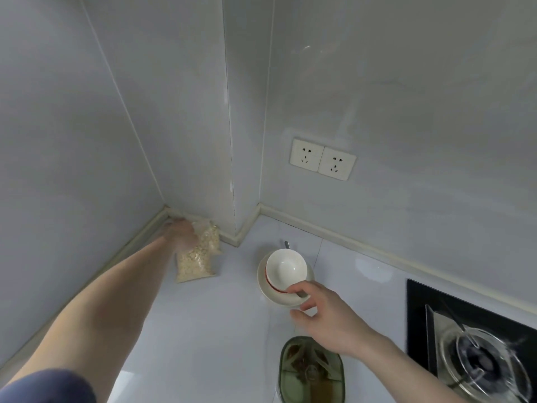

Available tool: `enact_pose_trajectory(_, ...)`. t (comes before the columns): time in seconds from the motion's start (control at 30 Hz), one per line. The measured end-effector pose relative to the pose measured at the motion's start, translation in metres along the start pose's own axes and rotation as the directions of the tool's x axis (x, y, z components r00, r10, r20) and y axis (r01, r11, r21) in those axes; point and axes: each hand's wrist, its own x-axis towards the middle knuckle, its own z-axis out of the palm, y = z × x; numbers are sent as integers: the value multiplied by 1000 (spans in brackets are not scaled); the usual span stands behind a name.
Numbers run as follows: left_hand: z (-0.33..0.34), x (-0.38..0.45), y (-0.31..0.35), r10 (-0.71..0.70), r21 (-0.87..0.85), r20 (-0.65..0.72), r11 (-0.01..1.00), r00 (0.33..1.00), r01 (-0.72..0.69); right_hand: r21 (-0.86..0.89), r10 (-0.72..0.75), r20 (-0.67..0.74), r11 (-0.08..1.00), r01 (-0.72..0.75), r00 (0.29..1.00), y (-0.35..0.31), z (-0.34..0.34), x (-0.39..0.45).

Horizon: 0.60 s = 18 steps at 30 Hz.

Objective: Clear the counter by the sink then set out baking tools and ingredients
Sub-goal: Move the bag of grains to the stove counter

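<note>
A clear bag of oats [196,258] stands in the far left corner of the white counter [209,330]. My left hand [179,230] is blurred and closed on the bag's top. To the right, a white bowl with a red band [285,268] rests tilted on a white plate [283,295]. A metal utensil's end [286,244] sticks out behind the bowl. My right hand [322,309] grips the near rim of the plate and bowl, thumb on top, fingers under.
A green-lidded clear container [311,370] with dark contents sits near the front edge, under my right wrist. A black gas hob [476,356] with a burner is at the right. Two wall sockets [322,159] are above the counter. Walls close in the corner.
</note>
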Motion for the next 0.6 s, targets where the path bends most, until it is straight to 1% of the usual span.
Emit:
enact_pose_trajectory(0.07, -2, 3, 3, 13, 25, 21, 1000, 1000, -14, -1, 8, -3, 1000, -8, 1000, 0, 0, 4)
enact_pose_trajectory(0.13, 3, 10, -3, 32, 74, 74, 997, 997, -37, 0, 11, -9, 1000, -11, 1000, -3, 1, 6)
enact_pose_trajectory(0.2, 9, 18, -11, 28, 77, 88, 996, 996, -35, -2, 14, -6, 1000, -14, 1000, -6, 1, 8)
enact_pose_trajectory(0.33, 10, 17, -19, 41, 15, -17, 999, 999, -41, -10, 42, 10, 999, -42, 999, -13, 3, 12)
enact_pose_trajectory(0.4, 14, 24, -24, 53, -28, -37, 998, 998, -54, -24, 42, 26, 999, -41, 999, -15, 6, 15)
enact_pose_trajectory(0.47, 18, 28, -29, 45, -22, -11, 999, 999, -45, -35, 35, 42, 999, -34, 998, -18, 8, 18)
enact_pose_trajectory(0.6, 23, 28, -37, 37, -68, -72, 997, 997, -41, -44, 2, 49, 999, 0, 999, -23, 12, 28)
